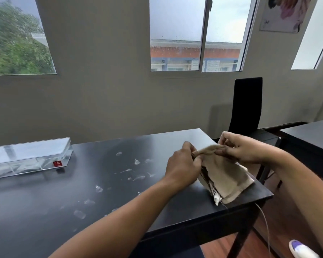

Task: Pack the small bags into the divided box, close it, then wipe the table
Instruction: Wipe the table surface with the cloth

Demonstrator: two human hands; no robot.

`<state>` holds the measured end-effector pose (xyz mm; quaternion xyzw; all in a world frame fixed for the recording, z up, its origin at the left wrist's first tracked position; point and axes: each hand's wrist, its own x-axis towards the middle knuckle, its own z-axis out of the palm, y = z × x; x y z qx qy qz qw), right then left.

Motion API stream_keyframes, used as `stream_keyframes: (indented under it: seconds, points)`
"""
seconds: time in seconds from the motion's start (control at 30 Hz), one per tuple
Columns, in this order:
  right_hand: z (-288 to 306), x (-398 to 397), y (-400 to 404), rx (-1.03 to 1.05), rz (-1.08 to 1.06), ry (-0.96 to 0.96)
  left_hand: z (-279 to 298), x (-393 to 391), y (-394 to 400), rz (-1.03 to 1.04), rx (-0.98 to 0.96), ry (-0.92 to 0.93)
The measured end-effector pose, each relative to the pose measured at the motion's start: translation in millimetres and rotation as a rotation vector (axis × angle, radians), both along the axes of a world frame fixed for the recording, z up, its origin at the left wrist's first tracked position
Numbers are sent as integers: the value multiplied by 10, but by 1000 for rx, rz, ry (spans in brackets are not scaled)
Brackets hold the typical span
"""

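Note:
A beige cloth [226,174] with a dark striped edge hangs over the right end of the black table [45,211]. My left hand [183,164] grips its upper left edge. My right hand [244,148] pinches the upper fold, so the cloth is lifted at the top while its lower corner rests on the table. The clear divided box [29,157] with a red label sits shut at the far left of the table, well away from both hands. Wet smears [136,170] and droplets dot the middle of the tabletop.
A black high-backed chair [247,107] stands behind the table's right end. A second dark table [306,135] is at the right. A thin cable [265,224] hangs off the table's near right corner. A white and purple shoe [300,249] is on the wooden floor.

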<state>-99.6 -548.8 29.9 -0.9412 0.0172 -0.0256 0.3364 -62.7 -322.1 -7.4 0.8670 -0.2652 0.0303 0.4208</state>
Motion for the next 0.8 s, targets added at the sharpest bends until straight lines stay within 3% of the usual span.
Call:
stream_keyframes:
  seconds: [0.1, 0.2, 0.43, 0.57, 0.63, 0.73, 0.8]
  points:
    - [61, 48, 256, 209, 18, -52, 122, 87, 228, 9, -183, 81]
    - [106, 119, 561, 287, 37, -102, 269, 166, 520, -9, -315, 217]
    - [67, 300, 1202, 46, 89, 19, 312, 310, 1256, 27, -151, 342]
    - [-86, 351, 1519, -495, 108, -159, 160, 353, 1591, 69, 53, 163]
    - [-247, 291, 1670, -686, 251, -270, 97, 405, 1800, 98, 157, 67]
    - [-433, 165, 1770, -579, 508, -156, 40, 483, 2185, 140, 237, -46]
    - [-475, 139, 1740, -473, 515, -129, -26, 570, 2462, 157, 277, -111]
